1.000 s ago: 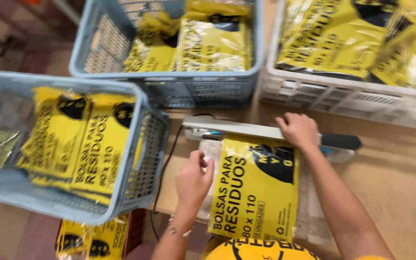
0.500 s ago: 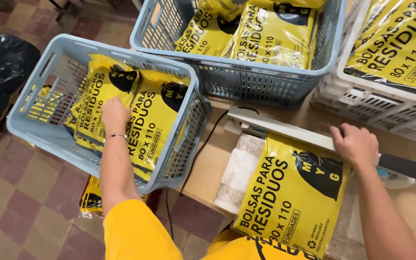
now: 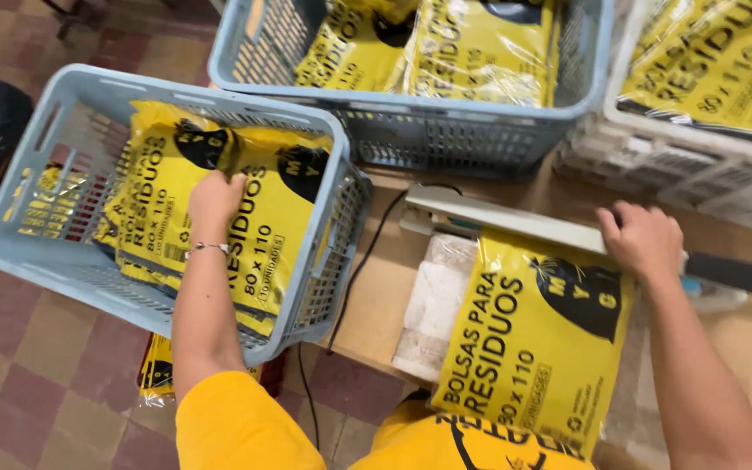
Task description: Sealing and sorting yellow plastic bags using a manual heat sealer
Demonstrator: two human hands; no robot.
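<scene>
Yellow packets of bags, three plastic baskets and a heat sealer on a wooden table.

Wooden table is the landmark: on its far side stand a blue-grey basket and a white basket, both holding yellow packets. Off the left edge of the table sits a second blue-grey basket, over the tiled floor. The left hand is inside this basket, fingers curled and pressing on the top yellow packet there; whether it really grips, I cannot tell. On the near part of the table lies another yellow packet, its top edge under the sealer bar. The right hand rests palm down on this bar, fingers closed over it, near the black handle.
</scene>
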